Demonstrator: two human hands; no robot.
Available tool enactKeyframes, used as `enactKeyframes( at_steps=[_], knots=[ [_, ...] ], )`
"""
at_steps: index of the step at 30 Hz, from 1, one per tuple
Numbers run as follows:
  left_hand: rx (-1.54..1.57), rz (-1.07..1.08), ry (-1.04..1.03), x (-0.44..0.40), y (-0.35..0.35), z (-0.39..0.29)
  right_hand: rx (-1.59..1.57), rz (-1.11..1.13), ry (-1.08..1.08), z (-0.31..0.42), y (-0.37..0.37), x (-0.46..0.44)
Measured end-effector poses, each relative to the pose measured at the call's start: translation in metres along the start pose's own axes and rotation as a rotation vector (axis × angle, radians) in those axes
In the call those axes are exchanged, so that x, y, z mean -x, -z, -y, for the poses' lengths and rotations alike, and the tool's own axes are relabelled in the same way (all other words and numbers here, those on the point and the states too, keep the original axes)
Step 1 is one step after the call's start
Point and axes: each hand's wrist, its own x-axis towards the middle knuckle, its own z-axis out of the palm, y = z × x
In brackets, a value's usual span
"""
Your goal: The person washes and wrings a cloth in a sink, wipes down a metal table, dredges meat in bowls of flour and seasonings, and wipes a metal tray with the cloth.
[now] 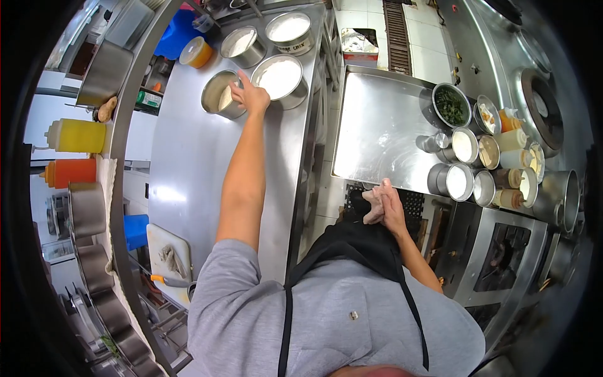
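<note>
My left hand [252, 97] reaches over the right rim of a steel pot [213, 100] with pale powder inside. Its fingers are apart and nothing shows in them; whether they touch the rim, I cannot tell. Just right of it stands a larger steel pot [295, 97] full of white flour-like powder. In front of my apron, my right hand [394, 210] is closed on a pale, soft piece of what looks like raw meat [375, 206]. Below the near edge of a steel tray [377, 138], that hand hangs apart from the pots.
Two more powder-filled pots [244, 49] [289, 31] and an orange-filled tub [196, 53] stand at the back. Greens fill a pot [452, 105] on the right, near several sauce bottles [512, 158]. A white cutting board [168, 251] with a knife [168, 279] lies at the left.
</note>
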Motion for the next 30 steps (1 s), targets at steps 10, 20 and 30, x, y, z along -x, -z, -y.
enactKeyframes(
  at_steps=[10, 20, 30],
  knots=[
    [-0.022, -0.008, 0.011, -0.008, 0.002, 0.007, -0.017, -0.147, 0.089, 0.017, -0.004, 0.007],
    [0.031, -0.200, -0.306, 0.013, 0.028, 0.018, 0.035, -0.181, 0.089, 0.010, 0.003, 0.008],
    [0.444, 0.129, -0.138, 0.151, 0.055, 0.057, 0.053, -0.042, 0.113, 0.046, -0.037, -0.025]
  ],
)
